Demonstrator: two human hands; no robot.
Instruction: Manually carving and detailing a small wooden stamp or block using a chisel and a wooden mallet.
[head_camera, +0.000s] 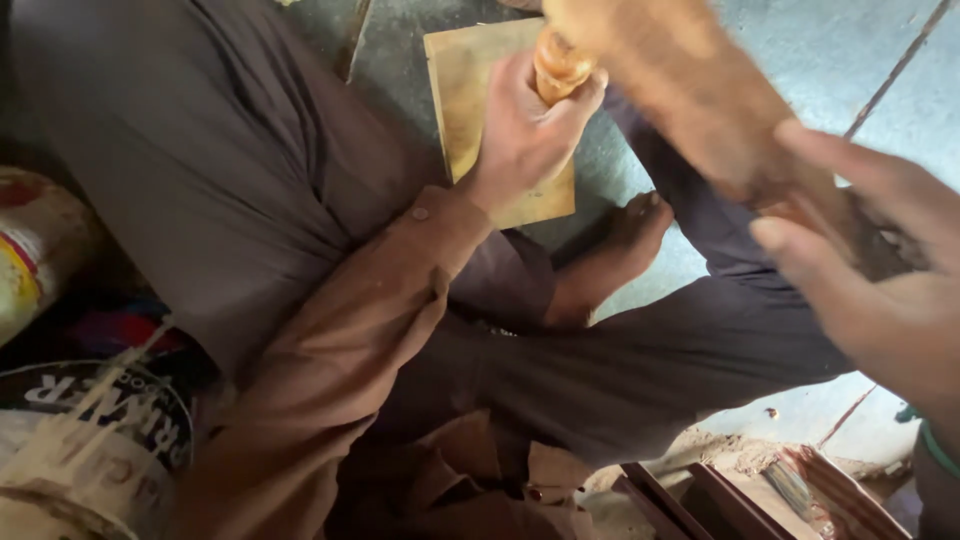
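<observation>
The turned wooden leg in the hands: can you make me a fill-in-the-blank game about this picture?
1. The left hand grips the rounded end of the turned ____ leg.
2. Under that hand lies a flat, pale ____ wooden board on the floor.
3. The right hand holds the leg's ____ end.
4. The person's foot is ____.

Missing words: wooden; square; other; bare

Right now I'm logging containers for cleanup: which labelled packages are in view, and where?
Paint can: lower left, round, dark label with pale lettering, cream drips down its side.
Second tin: left edge, round, white, red and yellow label, smeared.
No signs or screens.
</observation>
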